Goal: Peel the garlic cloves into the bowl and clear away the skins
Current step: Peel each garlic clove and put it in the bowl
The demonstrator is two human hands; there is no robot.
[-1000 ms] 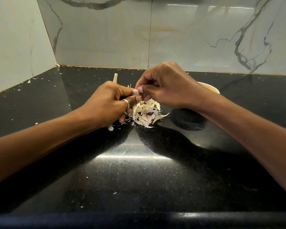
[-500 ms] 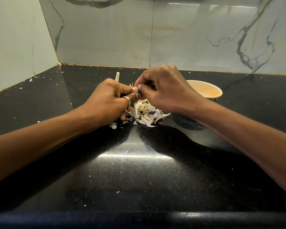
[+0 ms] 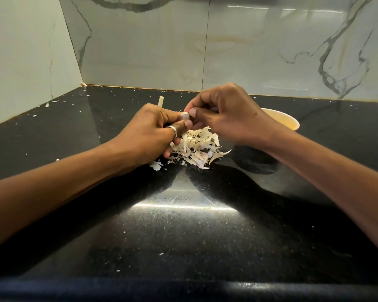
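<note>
- Garlic clove (image 3: 184,116) is held between both hands, just above the worktop (image 3: 183,232); only its pale, rounded end shows between the fingertips.
- Left hand (image 3: 153,136) has its grip clenched round the lower part of the clove, with the thumb pressed along the near side. A silver ring (image 3: 172,129) sits on one of its fingers.
- Right hand (image 3: 225,118) comes in from the other side. Its grip pinches the top end of the same clove between thumb and forefinger, and the other fingers are curled in.
- Skins (image 3: 196,147) lie in a loose, pale heap on the worktop directly beneath the hands. The left edge of the heap touches the left hand's lower fingers.
- Bowl (image 3: 289,124) stands to the right of the heap, beyond the right wrist, which covers its near side. The inside is cream-coloured; what it holds cannot be told.
- Stalk (image 3: 160,101), pale and thin, pokes up just beyond the left hand, its foot hidden by the knuckles.
- Worktop is black, glossy and speckled, and small white flakes are scattered across it and into the far left corner.
- Wall tiles (image 3: 140,51) of grey-veined marble close off the back and left side.
</note>
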